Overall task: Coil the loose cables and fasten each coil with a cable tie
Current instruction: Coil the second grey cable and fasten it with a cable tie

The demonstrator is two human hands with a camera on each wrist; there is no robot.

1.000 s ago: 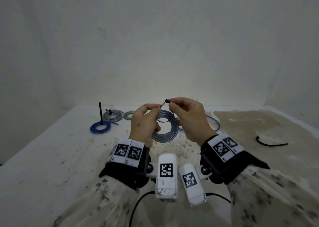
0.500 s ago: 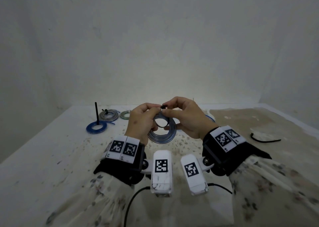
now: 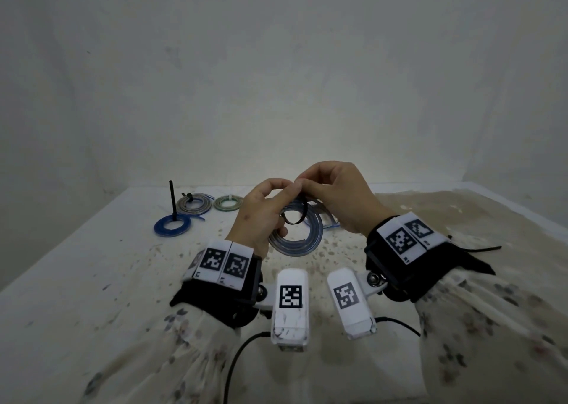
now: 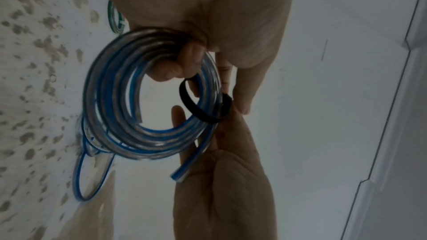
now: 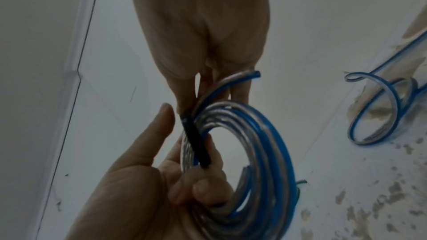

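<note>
Coil (image 3: 296, 234) of glossy blue-and-clear flat cable, black strap-like cable tie (image 3: 297, 216) looped round it, both hands' grip

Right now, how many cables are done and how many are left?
Done: three tied coils lie at the far left, blue, grey and green. In hand: left hand holds a blue-and-clear coil; right hand closes a black cable tie. Left: a loose cable.
</note>
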